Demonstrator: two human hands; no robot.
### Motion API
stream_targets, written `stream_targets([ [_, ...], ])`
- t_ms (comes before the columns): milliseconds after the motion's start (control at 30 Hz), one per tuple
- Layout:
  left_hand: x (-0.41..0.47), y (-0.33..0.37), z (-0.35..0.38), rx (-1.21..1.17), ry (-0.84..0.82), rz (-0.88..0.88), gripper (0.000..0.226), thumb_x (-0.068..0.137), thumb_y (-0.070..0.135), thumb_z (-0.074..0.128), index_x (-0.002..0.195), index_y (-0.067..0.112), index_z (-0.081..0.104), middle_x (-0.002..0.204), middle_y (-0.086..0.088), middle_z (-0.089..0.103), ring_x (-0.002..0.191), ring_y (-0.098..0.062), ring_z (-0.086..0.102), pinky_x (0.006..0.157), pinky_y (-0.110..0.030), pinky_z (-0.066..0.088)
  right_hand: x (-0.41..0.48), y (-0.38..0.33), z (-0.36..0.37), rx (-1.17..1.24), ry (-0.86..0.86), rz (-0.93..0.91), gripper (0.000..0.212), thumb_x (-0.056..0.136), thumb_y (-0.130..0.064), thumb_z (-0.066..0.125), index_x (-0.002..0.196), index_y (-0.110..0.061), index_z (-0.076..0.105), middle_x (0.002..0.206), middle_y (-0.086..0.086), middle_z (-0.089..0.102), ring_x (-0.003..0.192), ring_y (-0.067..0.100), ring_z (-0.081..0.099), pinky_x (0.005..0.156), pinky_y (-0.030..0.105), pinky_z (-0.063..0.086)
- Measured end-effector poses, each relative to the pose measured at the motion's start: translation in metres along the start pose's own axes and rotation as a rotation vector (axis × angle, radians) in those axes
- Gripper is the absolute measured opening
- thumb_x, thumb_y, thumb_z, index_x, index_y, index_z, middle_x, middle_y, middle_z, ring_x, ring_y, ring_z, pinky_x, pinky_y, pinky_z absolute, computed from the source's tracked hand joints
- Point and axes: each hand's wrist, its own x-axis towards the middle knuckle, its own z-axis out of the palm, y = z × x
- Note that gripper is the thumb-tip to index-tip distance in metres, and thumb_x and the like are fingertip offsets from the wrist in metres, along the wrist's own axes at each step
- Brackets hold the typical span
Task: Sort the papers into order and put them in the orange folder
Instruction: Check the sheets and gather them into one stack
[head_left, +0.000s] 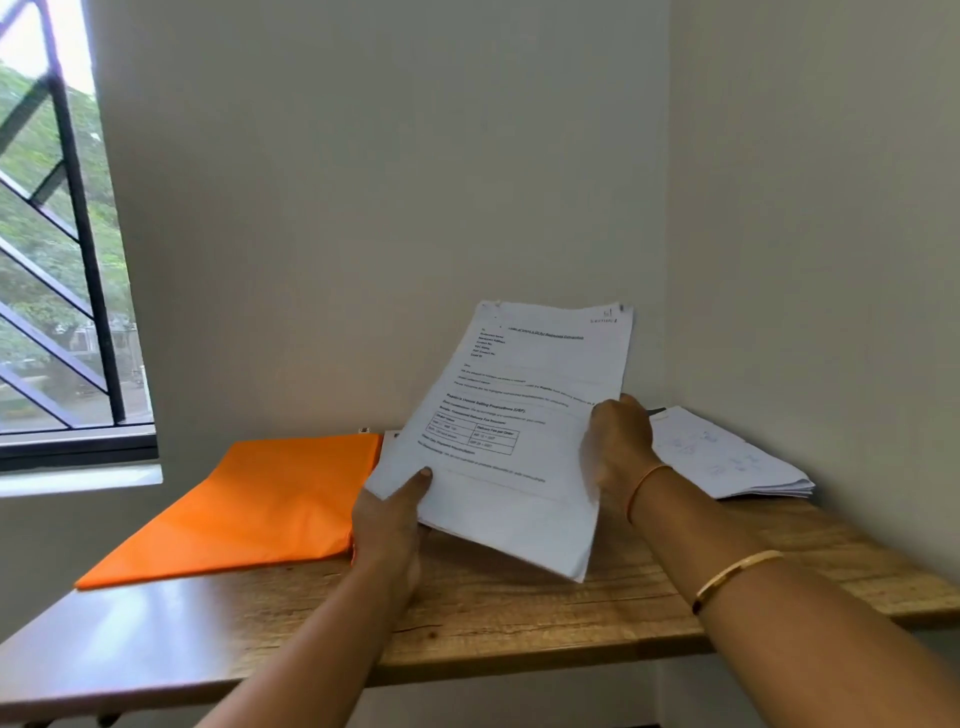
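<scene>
My left thumb (424, 477) lies flat on the front of the sheaf of papers (524, 415) near its lower left corner. The other fingers of the left hand (390, 522) are tucked behind the sheets, so I cannot see how they lie, but the corner is pinched between thumb and hand. The right hand (618, 441) grips the sheaf's right edge about halfway up, with its fingers curled tightly round the paper and its back turned toward me.

The sheaf is raised off the table (519, 618), tilted back and turned a little clockwise, with the printed face toward the camera. On the top page I can make out an underlined heading that is too blurred to read. Below it is a short block of address-like lines, then a bold line ending in "(USP)". Under that is a small ruled table with a cell reading "Delivery Fee per Order". A small logo sits in the top right corner, and I cannot read it.

A thin orange thread (644, 483) circles my right wrist, and a gold bangle (737, 578) sits further up the forearm.

The orange folder (249, 509) lies flat and closed on the wooden table, just left of the sheaf and beside my left hand. A second pile of papers (727, 460) rests on the table in the far right corner, behind the right hand, and its faint marks are illegible. A barred window (57, 249) is on the left wall.
</scene>
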Motion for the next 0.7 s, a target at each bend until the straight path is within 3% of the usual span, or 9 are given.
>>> stream_targets([
  [67, 0.009, 0.016, -0.009, 0.043, -0.081, -0.052, 0.043, 0.083, -0.001, 0.065, 0.122, 0.006, 0.049, 0.107, -0.012, 0.062, 0.087, -0.023, 0.062, 0.060, -0.031, 0.057, 0.011, -0.007, -0.010, -0.085, -0.005, -0.027, 0.024, 0.091, 0.008, 0.033, 0.085, -0.008, 0.050, 0.070, -0.002, 0.039, 0.070, 0.016, 0.043, 0.063, 0.021, 0.038],
  [133, 0.014, 0.027, -0.012, 0.165, -0.173, -0.090, 0.036, 0.085, 0.001, 0.063, 0.119, 0.006, 0.052, 0.103, -0.012, 0.066, 0.082, -0.023, 0.065, 0.060, -0.032, 0.058, 0.013, -0.014, -0.017, -0.198, -0.067, -0.072, 0.026, 0.091, 0.007, 0.034, 0.076, -0.010, 0.048, 0.075, 0.003, 0.046, 0.067, 0.016, 0.043, 0.057, 0.021, 0.036],
  [200, 0.017, 0.034, -0.009, 0.257, -0.242, -0.104, 0.024, 0.089, 0.003, 0.059, 0.112, 0.009, 0.056, 0.096, -0.010, 0.069, 0.079, -0.019, 0.068, 0.062, -0.030, 0.059, 0.014, -0.018, -0.020, -0.289, -0.140, -0.132, 0.019, 0.092, 0.005, 0.038, 0.097, 0.001, 0.056, 0.092, 0.014, 0.056, 0.080, 0.024, 0.049, 0.071, 0.029, 0.044],
  [267, 0.020, 0.043, -0.004, 0.317, -0.290, -0.074, 0.014, 0.093, 0.004, 0.054, 0.105, 0.009, 0.059, 0.092, -0.007, 0.070, 0.076, -0.016, 0.069, 0.060, -0.026, 0.059, 0.013, -0.022, -0.020, -0.385, -0.216, -0.199, 0.023, 0.093, 0.002, 0.040, 0.110, 0.005, 0.055, 0.097, 0.015, 0.055, 0.082, 0.024, 0.049, 0.067, 0.028, 0.041],
  [333, 0.023, 0.053, 0.002, 0.369, -0.291, -0.009, 0.014, 0.094, 0.003, 0.052, 0.105, 0.007, 0.061, 0.093, -0.007, 0.071, 0.076, -0.015, 0.069, 0.061, -0.024, 0.058, 0.011, -0.023, -0.019, -0.406, -0.264, -0.250, 0.021, 0.093, 0.002, 0.040, 0.106, 0.005, 0.056, 0.094, 0.013, 0.055, 0.077, 0.023, 0.049, 0.059, 0.025, 0.036],
  [467, 0.032, 0.071, 0.010, 0.315, -0.190, 0.053, 0.013, 0.093, 0.002, 0.054, 0.104, 0.001, 0.062, 0.090, -0.011, 0.069, 0.072, -0.017, 0.068, 0.059, -0.024, 0.059, 0.008, -0.023, -0.019, -0.352, -0.324, -0.243, 0.019, 0.096, -0.003, 0.042, 0.107, -0.008, 0.057, 0.093, 0.007, 0.058, 0.083, 0.020, 0.052, 0.070, 0.025, 0.040],
  [567, 0.037, 0.083, 0.012, 0.261, -0.148, 0.050, 0.009, 0.091, 0.001, 0.056, 0.099, 0.001, 0.062, 0.083, -0.009, 0.068, 0.061, -0.013, 0.069, 0.058, -0.024, 0.059, 0.006, -0.022, -0.022, -0.316, -0.377, -0.233, 0.018, 0.097, -0.004, 0.043, 0.102, -0.013, 0.058, 0.087, 0.002, 0.060, 0.078, 0.016, 0.054, 0.065, 0.024, 0.041],
  [700, 0.045, 0.093, 0.010, 0.247, -0.098, 0.080, 0.011, 0.090, 0.002, 0.058, 0.101, 0.001, 0.061, 0.081, -0.009, 0.067, 0.055, -0.009, 0.068, 0.057, -0.024, 0.059, 0.003, -0.022, -0.022, -0.311, -0.448, -0.238, 0.019, 0.097, -0.006, 0.044, 0.107, -0.013, 0.059, 0.100, 0.007, 0.064, 0.086, 0.020, 0.058, 0.077, 0.029, 0.047],
])
